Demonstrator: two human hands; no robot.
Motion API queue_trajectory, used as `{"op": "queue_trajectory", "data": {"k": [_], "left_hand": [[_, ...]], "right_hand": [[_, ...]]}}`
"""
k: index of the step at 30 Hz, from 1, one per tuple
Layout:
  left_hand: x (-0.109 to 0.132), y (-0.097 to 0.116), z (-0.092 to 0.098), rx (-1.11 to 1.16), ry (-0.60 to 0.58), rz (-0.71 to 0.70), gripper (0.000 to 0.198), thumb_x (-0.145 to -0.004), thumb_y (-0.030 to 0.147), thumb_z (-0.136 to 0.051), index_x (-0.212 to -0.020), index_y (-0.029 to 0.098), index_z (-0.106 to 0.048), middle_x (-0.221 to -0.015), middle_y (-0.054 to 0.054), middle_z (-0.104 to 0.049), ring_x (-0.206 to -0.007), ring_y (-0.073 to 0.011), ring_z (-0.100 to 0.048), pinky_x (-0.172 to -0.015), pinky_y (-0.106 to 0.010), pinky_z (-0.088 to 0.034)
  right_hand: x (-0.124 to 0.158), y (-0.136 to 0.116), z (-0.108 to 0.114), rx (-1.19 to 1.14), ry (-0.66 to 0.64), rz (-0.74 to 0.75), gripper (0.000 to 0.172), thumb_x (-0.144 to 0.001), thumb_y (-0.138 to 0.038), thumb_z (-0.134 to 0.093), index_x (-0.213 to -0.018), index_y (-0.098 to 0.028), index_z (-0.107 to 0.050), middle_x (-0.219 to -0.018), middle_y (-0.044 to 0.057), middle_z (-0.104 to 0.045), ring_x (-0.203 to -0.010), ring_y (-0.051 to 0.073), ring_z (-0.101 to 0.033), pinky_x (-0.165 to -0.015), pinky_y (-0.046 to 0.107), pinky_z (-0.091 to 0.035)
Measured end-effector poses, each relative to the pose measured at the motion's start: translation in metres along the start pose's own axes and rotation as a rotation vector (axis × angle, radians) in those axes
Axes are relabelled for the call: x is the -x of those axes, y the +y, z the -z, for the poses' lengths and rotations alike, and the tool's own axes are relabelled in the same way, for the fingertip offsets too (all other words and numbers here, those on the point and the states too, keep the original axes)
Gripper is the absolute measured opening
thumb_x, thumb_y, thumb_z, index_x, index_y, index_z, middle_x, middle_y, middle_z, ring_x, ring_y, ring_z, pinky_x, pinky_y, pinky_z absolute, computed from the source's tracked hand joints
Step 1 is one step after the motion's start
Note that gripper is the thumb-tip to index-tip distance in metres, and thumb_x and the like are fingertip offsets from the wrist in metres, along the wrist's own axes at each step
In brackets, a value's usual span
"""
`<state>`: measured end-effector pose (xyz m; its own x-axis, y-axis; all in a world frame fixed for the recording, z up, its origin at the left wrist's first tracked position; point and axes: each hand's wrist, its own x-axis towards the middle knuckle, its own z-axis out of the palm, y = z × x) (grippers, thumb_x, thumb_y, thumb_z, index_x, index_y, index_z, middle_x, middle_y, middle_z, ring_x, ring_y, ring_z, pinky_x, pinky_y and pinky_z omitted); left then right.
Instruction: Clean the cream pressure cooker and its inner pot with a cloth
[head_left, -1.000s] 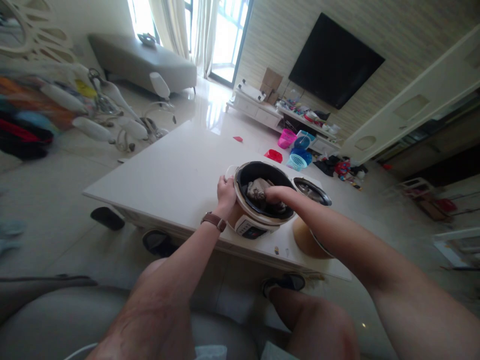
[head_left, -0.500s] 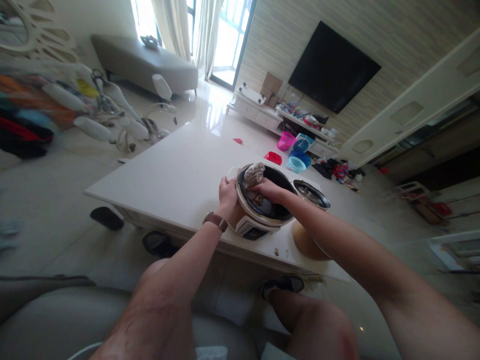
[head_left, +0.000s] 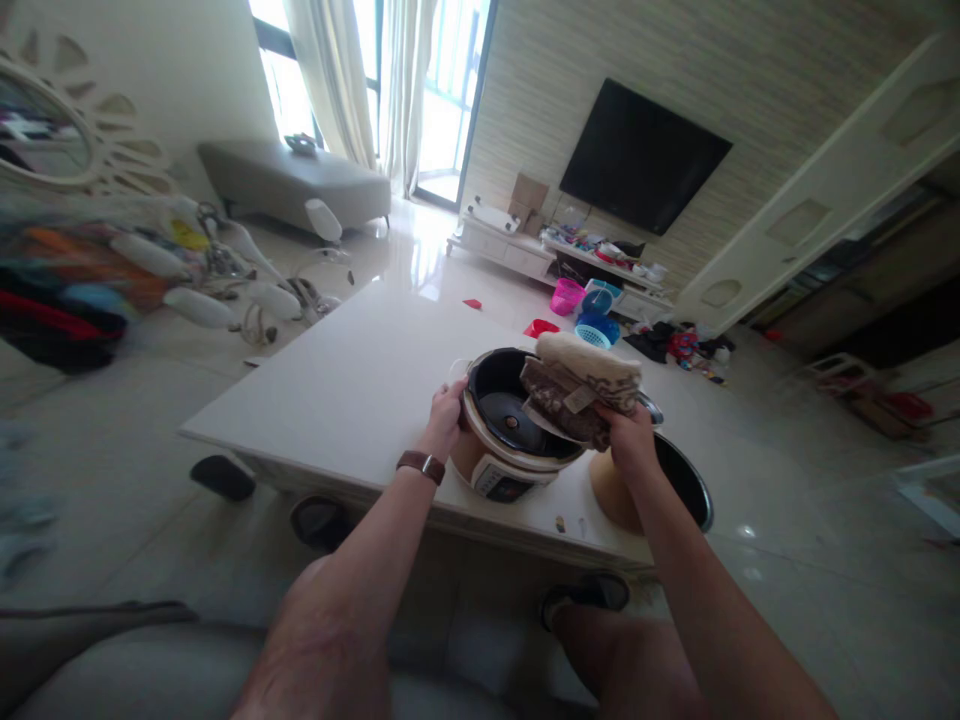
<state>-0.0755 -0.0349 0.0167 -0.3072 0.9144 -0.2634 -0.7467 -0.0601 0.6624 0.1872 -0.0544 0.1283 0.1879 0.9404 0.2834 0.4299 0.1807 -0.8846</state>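
An electric pressure cooker (head_left: 469,455) stands without its lid near the front edge of the white table, its dark inside and round heating plate showing. My left hand (head_left: 448,405) is closed on the cooker's left rim. A folded brown and cream cloth (head_left: 574,385) is in the closed fingers of my right hand (head_left: 630,435), raised over the cooker's right side. Right of the cooker stands the inner pot (head_left: 611,490), tan outside and dark inside. Partly hidden behind the cloth and my hand is the lid (head_left: 651,408).
The white table (head_left: 322,390) bears a few tiny bits (head_left: 560,524) at its front edge. Beyond it on the floor are a pink basket (head_left: 568,297), a light blue basket (head_left: 594,333) and a red container (head_left: 541,328). Slippers (head_left: 319,522) lie below.
My right hand has lifted the cloth out of the cooker and moved it right, uncovering the bottom inside. My left hand stays on the rim. The view has tilted upward slightly.
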Motion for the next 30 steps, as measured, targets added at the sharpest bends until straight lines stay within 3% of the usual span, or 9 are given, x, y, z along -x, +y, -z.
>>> {"op": "queue_trajectory", "data": {"k": [3,6,8,11,18,22,30], "left_hand": [[-0.004,-0.001,0.006,0.043,-0.02,-0.011,0.034,-0.066,0.031,-0.093,-0.082,0.017,-0.067,-0.075,-0.001,-0.075,-0.069,-0.0138,-0.067,-0.068,-0.027,-0.056],[-0.006,-0.002,0.012,0.055,-0.043,-0.022,0.03,-0.067,0.029,-0.093,-0.08,0.016,-0.07,-0.076,-0.002,-0.076,-0.069,-0.0141,-0.068,-0.07,-0.027,-0.056],[-0.007,-0.002,0.015,0.05,-0.045,-0.022,0.027,-0.067,0.027,-0.092,-0.081,0.015,-0.072,-0.077,-0.003,-0.077,-0.068,-0.0144,-0.068,-0.07,-0.028,-0.055],[-0.007,-0.002,0.019,0.045,-0.051,-0.026,0.023,-0.068,0.026,-0.091,-0.08,0.014,-0.074,-0.079,-0.004,-0.078,-0.068,-0.0141,-0.068,-0.069,-0.027,-0.054],[-0.004,-0.003,0.025,0.026,-0.093,-0.025,0.019,-0.069,0.025,-0.088,-0.08,0.016,-0.075,-0.082,-0.004,-0.08,-0.066,-0.0132,-0.068,-0.062,-0.024,-0.054],[-0.003,-0.004,0.027,0.03,-0.079,-0.006,0.019,-0.069,0.025,-0.088,-0.081,0.016,-0.076,-0.082,-0.004,-0.08,-0.066,-0.0131,-0.068,-0.061,-0.024,-0.054],[-0.007,-0.008,0.028,0.028,-0.101,-0.017,0.021,-0.071,0.026,-0.087,-0.086,0.016,-0.076,-0.081,-0.004,-0.079,-0.072,-0.0168,-0.071,-0.07,-0.029,-0.055]], "right_hand": [[0.017,0.017,0.0,-0.428,0.346,-0.073,0.048,-0.062,-0.034,-0.084,-0.106,-0.015,-0.074,-0.099,0.008,-0.08,-0.098,0.027,-0.076,-0.1,0.048,-0.06],[0.027,0.025,-0.007,-0.611,0.467,-0.132,0.047,-0.058,-0.032,-0.088,-0.1,-0.017,-0.074,-0.098,0.005,-0.08,-0.099,0.025,-0.076,-0.104,0.047,-0.058],[0.03,0.029,-0.01,-0.597,0.483,-0.133,0.044,-0.061,-0.034,-0.088,-0.1,-0.017,-0.074,-0.1,0.006,-0.08,-0.101,0.026,-0.076,-0.105,0.048,-0.058],[0.032,0.033,-0.008,-0.409,0.432,-0.1,0.04,-0.069,-0.04,-0.086,-0.098,-0.015,-0.075,-0.102,0.01,-0.08,-0.103,0.029,-0.075,-0.103,0.05,-0.057],[0.032,0.018,0.001,0.03,0.129,0.11,0.03,-0.084,-0.044,-0.069,-0.094,-0.016,-0.075,-0.093,0.014,-0.079,-0.094,0.033,-0.074,-0.09,0.045,-0.057],[0.033,0.019,-0.001,0.079,0.029,0.126,0.027,-0.089,-0.042,-0.062,-0.094,-0.018,-0.073,-0.089,0.012,-0.078,-0.091,0.031,-0.073,-0.085,0.041,-0.055],[0.036,0.013,-0.007,0.134,-0.035,0.115,0.028,-0.087,-0.042,-0.061,-0.097,-0.019,-0.073,-0.095,0.014,-0.08,-0.094,0.033,-0.073,-0.089,0.044,-0.056]]}}
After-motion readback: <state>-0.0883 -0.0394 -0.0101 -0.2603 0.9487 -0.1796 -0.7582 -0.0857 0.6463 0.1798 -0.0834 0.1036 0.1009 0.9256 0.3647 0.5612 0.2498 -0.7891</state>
